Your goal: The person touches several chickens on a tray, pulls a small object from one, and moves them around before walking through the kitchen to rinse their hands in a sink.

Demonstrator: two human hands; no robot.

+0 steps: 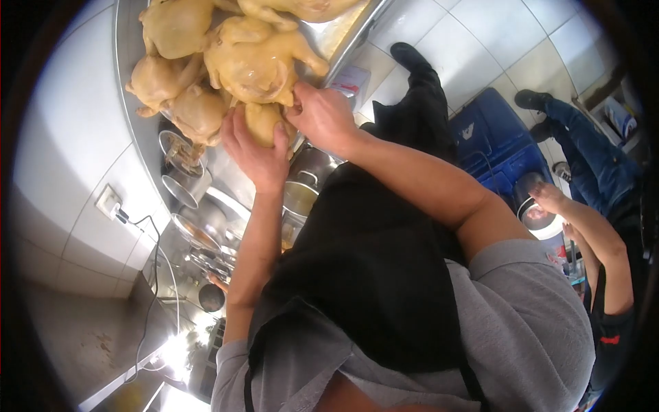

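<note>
Several whole plucked chickens with yellow skin lie close together in a metal tray (130, 89) at the top of the view. My left hand (259, 159) is wrapped round the lower end of a chicken (262, 123), thumb on one side and fingers on the other. On its right side, my right hand (321, 115) has its fingers closed at the edge of that bird; the fingertips are partly hidden. Just above my hands a larger chicken (250, 60) lies touching it. More chickens (198, 113) rest to the left.
Metal pots (185, 185) and a pan (206, 223) stand on the counter at left, below a wall socket (110, 202) with cables. A blue bin (480, 141) stands on the tiled floor. At right, a co-worker's hand (549, 198) is at a metal pot (530, 196).
</note>
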